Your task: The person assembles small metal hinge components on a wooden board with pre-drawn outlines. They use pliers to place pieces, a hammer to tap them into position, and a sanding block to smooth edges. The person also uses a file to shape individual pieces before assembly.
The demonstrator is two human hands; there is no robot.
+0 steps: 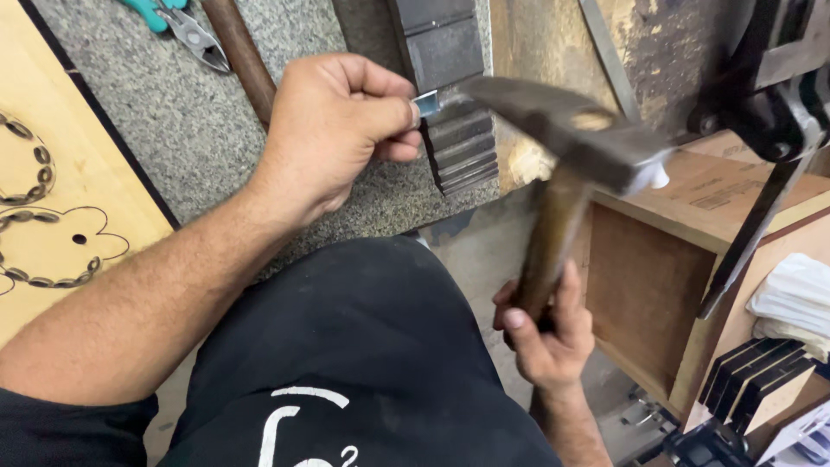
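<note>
Left hand [333, 130] curled, thumb and fingers pinching a small metal strip [427, 103]; the strip's long axis runs roughly level, free end pointing right, toward the steel block [450, 95]. The strip's tip lies against the block's left edge, about halfway down its ridged face. Right hand [545, 333] wrapped tight around the wooden handle of a hammer [562, 164], low and right of the block. The hammer handle runs up from the hand, leaning slightly right; the dark head lies crosswise, narrow end pointing left at the strip and overlapping the block's right side, blunt end to the right. The head is blurred, so contact with the strip cannot be told.

The block sits on a grey speckled stone surface [190, 130]. Left of the block, at the surface's top edge, lie pliers with teal grips [177, 22] and a brown rod [242, 56]. Further left is a pale wooden board [52, 207] with chain links laid in looped outlines. Right of the block stand an open wooden box [657, 285], a dark metal tool frame [778, 112] above it, and folded white cloth [795, 298] further right. Below the block are the person's dark trousers [363, 363].
</note>
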